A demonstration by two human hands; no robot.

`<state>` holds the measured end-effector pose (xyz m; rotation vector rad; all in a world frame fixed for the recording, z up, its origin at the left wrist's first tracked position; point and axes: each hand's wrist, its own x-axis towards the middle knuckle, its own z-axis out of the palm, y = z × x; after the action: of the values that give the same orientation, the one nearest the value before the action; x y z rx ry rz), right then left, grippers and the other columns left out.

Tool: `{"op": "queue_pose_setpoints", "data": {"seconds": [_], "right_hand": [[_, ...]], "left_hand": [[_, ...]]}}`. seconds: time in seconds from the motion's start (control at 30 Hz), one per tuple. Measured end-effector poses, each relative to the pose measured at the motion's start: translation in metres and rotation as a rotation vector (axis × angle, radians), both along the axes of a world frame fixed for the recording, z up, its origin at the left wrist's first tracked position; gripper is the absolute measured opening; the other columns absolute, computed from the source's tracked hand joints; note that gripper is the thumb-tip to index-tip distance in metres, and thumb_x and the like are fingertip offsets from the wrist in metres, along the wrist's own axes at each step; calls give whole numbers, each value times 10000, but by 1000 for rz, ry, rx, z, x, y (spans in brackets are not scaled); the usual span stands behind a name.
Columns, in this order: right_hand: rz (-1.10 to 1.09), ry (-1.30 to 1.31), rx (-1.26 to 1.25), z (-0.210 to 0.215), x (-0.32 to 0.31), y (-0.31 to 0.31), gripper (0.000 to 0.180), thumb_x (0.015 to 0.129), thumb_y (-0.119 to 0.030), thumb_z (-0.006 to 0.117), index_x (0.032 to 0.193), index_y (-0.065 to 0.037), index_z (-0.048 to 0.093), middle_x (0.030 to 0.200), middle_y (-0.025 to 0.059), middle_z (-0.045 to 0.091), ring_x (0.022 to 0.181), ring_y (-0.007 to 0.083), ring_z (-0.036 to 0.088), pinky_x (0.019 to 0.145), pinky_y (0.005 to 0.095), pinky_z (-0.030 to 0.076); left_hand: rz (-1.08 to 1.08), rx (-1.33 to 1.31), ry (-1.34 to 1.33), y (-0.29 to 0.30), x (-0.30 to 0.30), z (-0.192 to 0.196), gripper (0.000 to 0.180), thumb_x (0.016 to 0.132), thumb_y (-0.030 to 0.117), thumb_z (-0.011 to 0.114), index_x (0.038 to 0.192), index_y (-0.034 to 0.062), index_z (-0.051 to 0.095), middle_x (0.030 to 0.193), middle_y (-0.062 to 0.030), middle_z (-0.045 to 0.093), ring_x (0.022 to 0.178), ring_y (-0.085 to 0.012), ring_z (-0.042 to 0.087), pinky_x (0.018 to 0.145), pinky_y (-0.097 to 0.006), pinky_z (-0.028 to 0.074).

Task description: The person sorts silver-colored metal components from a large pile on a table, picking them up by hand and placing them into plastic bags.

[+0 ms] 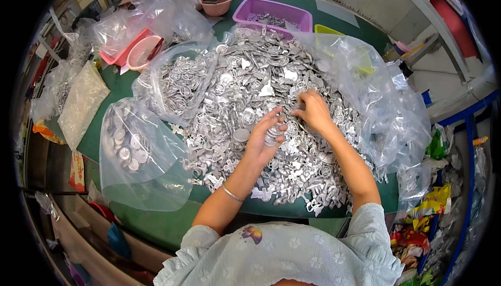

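Apparently, pieces are being picked from the heap of silvery metal parts [261,77] on the table [121,87]. The left hand [262,139] cups round pieces [271,135] in half-curled fingers; the right hand [314,111] bends its fingers nearly together — any hold, I cannot tell. Another pick likely calls for untangling. Purple tub [276,7] at twelve o'clock, disc bag [136,153] at eight; clear plastic [360,51] laps the heap at two — slightly obstructive.

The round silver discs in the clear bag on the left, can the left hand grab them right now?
Probably not directly: the left hand seems to be cupping silvery metal pieces, and the clear plastic bag encloses the silver discs.
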<state>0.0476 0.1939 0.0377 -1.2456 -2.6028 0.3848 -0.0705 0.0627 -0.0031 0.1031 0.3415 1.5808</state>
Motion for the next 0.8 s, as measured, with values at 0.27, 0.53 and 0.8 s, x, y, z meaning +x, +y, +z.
{"op": "queue_pose_setpoints", "data": {"seconds": [0.27, 0.53, 0.8], "right_hand": [[431, 324, 105, 24, -13, -29, 229, 728, -235, 674, 715, -12, 625, 790, 115, 599, 789, 279, 515, 712, 382, 396], [-143, 114, 574, -28, -48, 61, 250, 704, -273, 697, 743, -41, 612, 780, 99, 592, 858, 278, 498, 792, 425, 322], [142, 674, -407, 10, -35, 17, 170, 722, -97, 692, 784, 4, 570, 662, 37, 581, 631, 76, 519, 584, 252, 423]], "left_hand": [[43, -167, 74, 0, 0, -1, 384, 870, 196, 538, 1213, 41, 461, 1074, -97, 536, 1010, -207, 539, 749, -318, 478], [62, -70, -74, -2, -4, 20, 327, 819, 77, 573, 1131, 93, 475, 998, -69, 532, 908, -185, 547, 659, -192, 490], [167, -112, -61, 4, -8, 8, 358, 841, 95, 556, 1185, 107, 455, 1044, -76, 539, 937, -193, 558, 724, -232, 481]]}}
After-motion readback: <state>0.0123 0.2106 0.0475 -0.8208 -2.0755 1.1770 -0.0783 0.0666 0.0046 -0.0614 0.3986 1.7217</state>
